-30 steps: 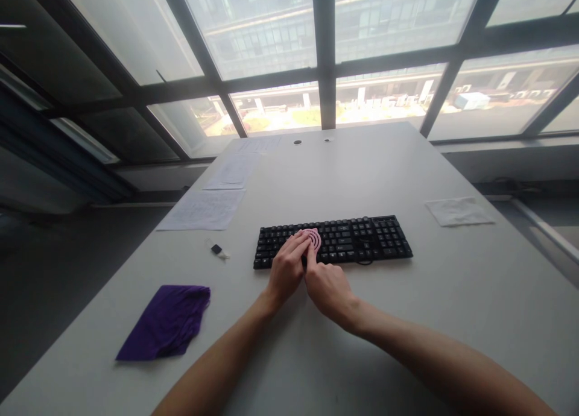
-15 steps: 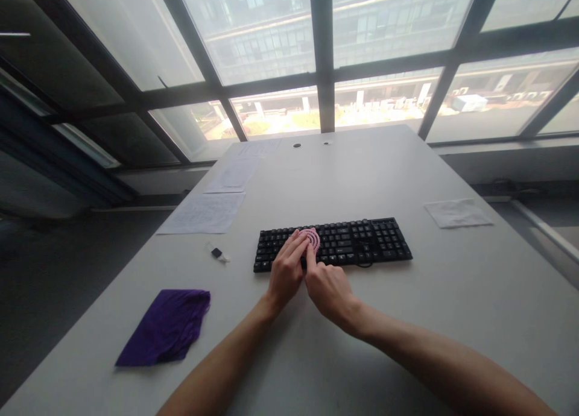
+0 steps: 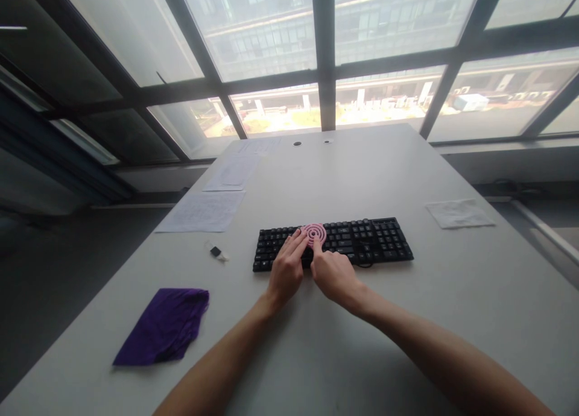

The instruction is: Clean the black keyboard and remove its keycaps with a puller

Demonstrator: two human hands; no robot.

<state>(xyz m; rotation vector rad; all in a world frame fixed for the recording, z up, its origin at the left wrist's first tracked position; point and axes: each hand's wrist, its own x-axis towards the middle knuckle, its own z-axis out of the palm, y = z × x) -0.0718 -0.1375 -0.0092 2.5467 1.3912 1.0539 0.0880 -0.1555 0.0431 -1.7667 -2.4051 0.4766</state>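
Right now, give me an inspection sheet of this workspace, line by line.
Surface: pale grey table, flat, running up to the windows.
Job's things: black keyboard lying flat; round pink ringed disc resting on its keys, left of middle.
Clutter: purple cloth near left; small dark and clear item left of the keyboard; printed sheets far left; white cloth right.
Grippers: left hand with fingers on the keys at the disc's left edge; right hand with a fingertip at its near edge. Neither closes around it.
Cables: a dark loop at the keyboard's near edge.
Surroundings: large window frames, buildings outside.
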